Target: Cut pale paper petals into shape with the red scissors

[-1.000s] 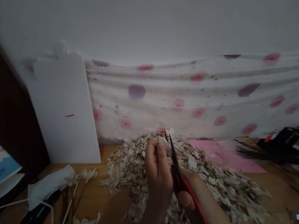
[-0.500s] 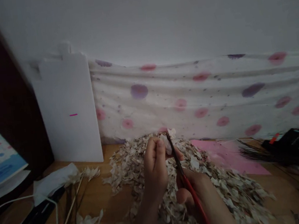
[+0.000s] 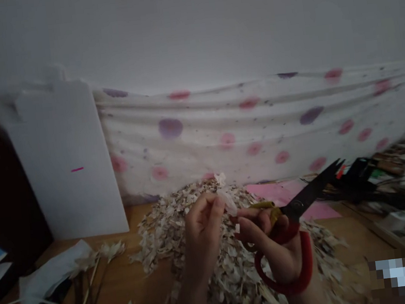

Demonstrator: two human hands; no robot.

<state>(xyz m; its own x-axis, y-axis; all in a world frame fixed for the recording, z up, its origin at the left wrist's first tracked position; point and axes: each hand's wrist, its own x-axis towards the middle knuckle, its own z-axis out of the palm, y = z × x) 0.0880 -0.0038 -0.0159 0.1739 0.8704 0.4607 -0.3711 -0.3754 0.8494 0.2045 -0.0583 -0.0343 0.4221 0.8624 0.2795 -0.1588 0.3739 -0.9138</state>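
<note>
Wooden counter (image 3: 141, 288) shows left of flake heap (image 3: 171, 233); left fingers (image 3: 216, 213) pinch whitish flake (image 3: 230, 204) at tips, right fingers (image 3: 258, 236) hold red-handled scissors (image 3: 296, 208).

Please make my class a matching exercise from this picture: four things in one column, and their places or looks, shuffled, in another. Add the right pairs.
Column one
1. Scissors
2. White board
3. Patterned cloth
4. Pile of pale flakes

Column two
A. Spotted pink and purple, stretching along the wall
B. Heaped on the wooden table
C. Held in the right hand
D. Standing upright, with a short pink mark on it

Right pairs: 1-C, 2-D, 3-A, 4-B
</note>
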